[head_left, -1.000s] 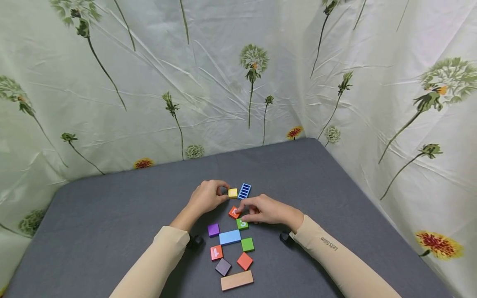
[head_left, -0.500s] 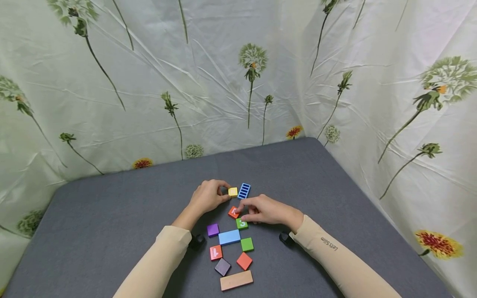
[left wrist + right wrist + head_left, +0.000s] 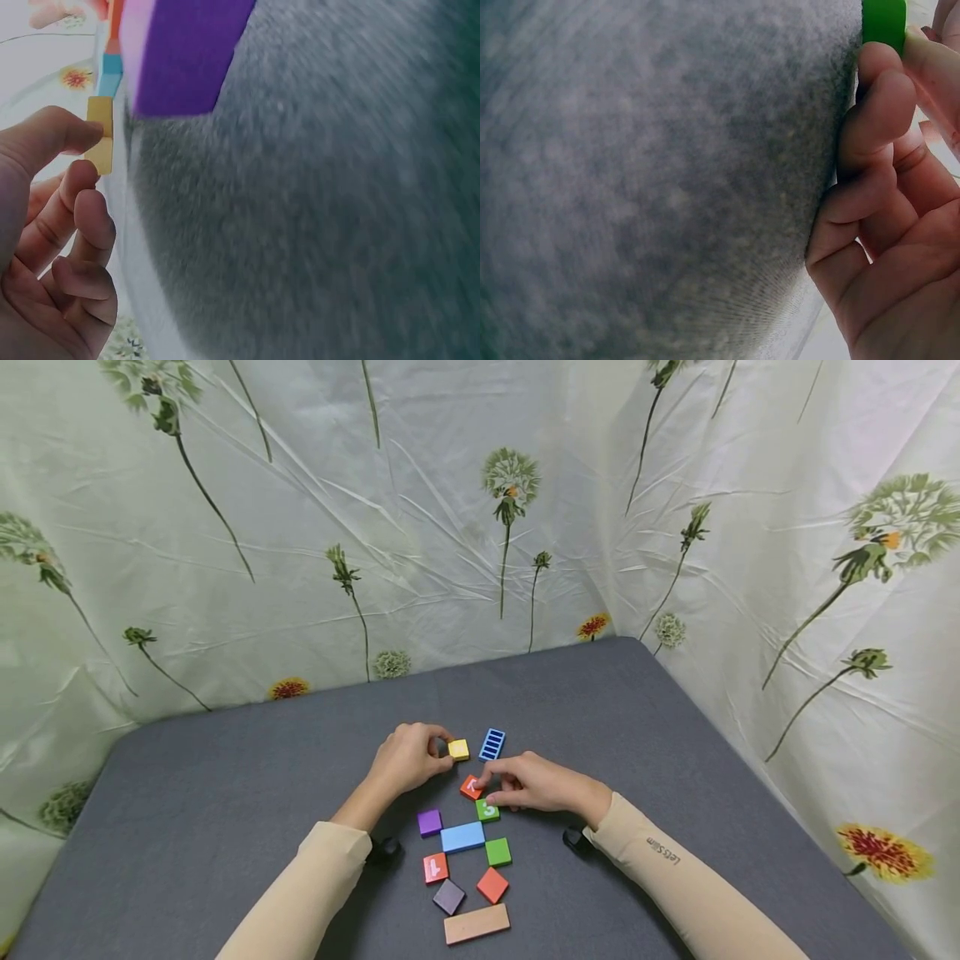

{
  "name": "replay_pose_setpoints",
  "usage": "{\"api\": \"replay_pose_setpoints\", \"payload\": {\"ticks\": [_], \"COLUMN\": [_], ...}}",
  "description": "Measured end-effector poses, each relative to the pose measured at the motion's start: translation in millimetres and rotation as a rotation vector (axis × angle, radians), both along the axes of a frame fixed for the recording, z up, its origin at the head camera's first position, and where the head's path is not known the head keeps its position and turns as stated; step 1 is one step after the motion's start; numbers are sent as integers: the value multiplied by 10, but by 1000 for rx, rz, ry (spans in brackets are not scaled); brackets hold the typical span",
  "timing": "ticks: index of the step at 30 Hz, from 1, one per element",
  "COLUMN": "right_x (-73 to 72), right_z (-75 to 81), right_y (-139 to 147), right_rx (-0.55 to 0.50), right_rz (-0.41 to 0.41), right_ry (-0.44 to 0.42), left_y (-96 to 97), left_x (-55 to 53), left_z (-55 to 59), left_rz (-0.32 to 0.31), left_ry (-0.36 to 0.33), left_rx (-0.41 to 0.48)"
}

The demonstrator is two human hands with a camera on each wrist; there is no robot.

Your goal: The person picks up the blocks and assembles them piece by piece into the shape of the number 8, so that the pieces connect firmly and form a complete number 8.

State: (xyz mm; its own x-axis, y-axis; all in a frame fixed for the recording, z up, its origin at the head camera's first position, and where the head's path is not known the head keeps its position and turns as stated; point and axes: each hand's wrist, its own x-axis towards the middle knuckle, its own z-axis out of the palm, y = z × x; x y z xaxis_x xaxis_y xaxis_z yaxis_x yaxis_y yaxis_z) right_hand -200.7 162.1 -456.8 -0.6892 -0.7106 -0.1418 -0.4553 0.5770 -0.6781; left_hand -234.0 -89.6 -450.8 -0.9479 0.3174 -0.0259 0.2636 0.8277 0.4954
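My left hand pinches a small yellow block between thumb and index finger; the left wrist view shows this yellow block at the fingertips. A gap separates it from the blue block with dark bars to its right. My right hand rests its index fingertip on a red block with a white mark. Its thumb touches a green block with a white figure just below, and this green block shows at the right wrist view's top edge. The other right fingers are loosely bent.
Toward me on the grey table lie a purple block, light-blue block, green block, marked red block, dark grey block, plain red block and long wooden block. A flowered curtain stands behind.
My left hand has drawn the yellow block a little to the left, away from the barred blue block beside it. The right hand has stayed in place.
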Motion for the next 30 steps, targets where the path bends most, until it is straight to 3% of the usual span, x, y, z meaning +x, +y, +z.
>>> {"api": "replay_pose_setpoints", "payload": {"ticks": [9, 18, 30], "right_x": [-5, 8, 12], "right_z": [14, -2, -1], "right_y": [3, -5, -5], "right_rx": [1, 4, -1], "right_rz": [9, 8, 6], "right_ry": [6, 7, 3], "left_y": [-253, -459, -543], "left_x": [122, 209, 283], "left_z": [68, 8, -59], "left_rz": [-81, -141, -243], "left_ry": [17, -7, -35], "left_rx": [36, 21, 31]}}
